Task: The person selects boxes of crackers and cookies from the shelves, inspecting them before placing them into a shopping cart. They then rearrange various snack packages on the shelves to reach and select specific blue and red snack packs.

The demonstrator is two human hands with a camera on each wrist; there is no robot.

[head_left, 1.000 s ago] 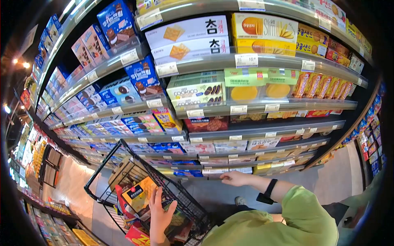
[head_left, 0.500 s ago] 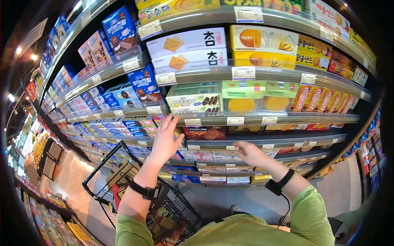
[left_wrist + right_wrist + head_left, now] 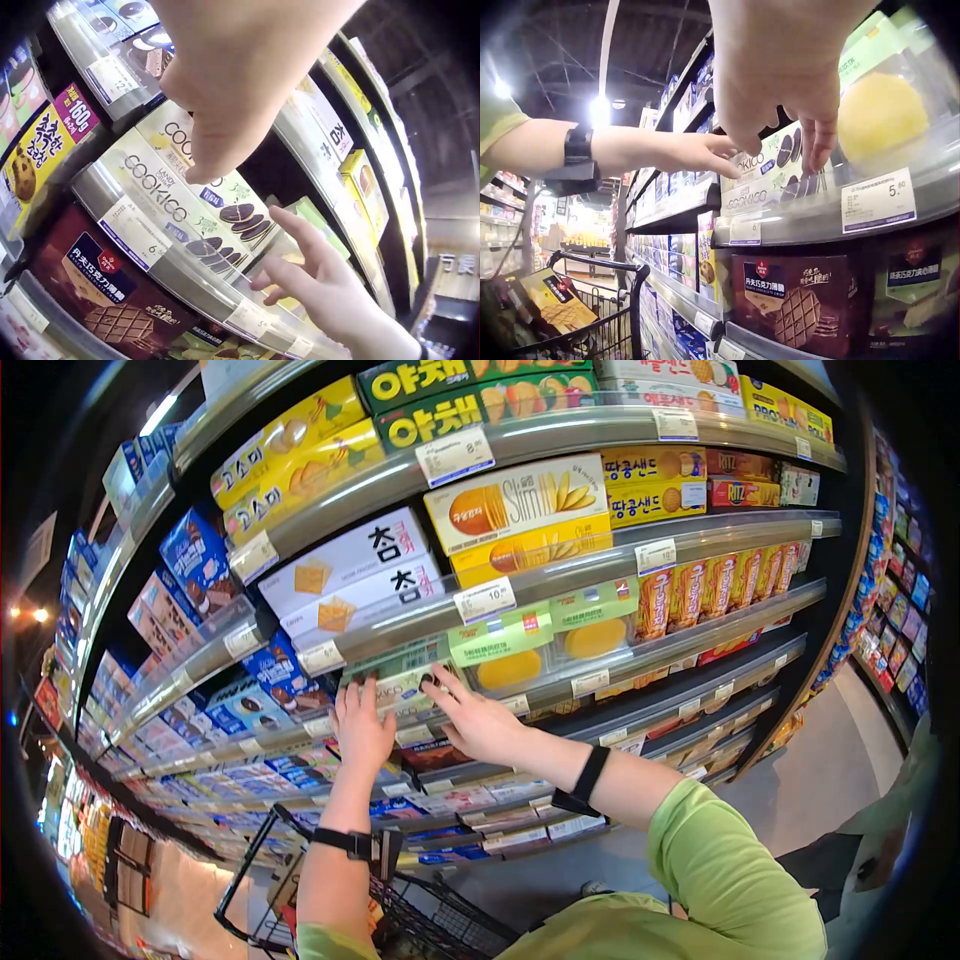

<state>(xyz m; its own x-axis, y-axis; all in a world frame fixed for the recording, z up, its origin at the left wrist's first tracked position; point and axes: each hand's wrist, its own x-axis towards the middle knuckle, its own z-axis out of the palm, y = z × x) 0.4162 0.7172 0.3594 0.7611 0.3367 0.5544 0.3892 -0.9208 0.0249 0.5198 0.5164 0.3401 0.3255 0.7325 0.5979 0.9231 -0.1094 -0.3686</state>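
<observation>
Two stacked white-and-green COOKICO cookie boxes (image 3: 142, 184) stand on a mid-height shelf behind a clear lip. In the head view my left hand (image 3: 362, 728) lies at the left part of the stack, fingers stretched toward the upper box. The left wrist view shows that thumb across the box front, with the other fingers hidden. My right hand (image 3: 482, 728) reaches to the stack's right end, fingers extended and apart. From the right wrist view, its fingertips (image 3: 821, 142) overlap the printed cookies on the box front.
Clear packs with yellow cakes (image 3: 508, 668) adjoin on the right. White cracker boxes (image 3: 350, 580) sit one shelf higher, and dark red chocolate crisp boxes (image 3: 791, 300) below. A price-tagged shelf edge (image 3: 590, 682) runs in front. A black cart (image 3: 615, 322) with goods stands behind at left.
Both hands have risen to the COOKICO boxes, the left from over the cart and the right from lower down. The head view has tilted and moved closer to the shelves.
</observation>
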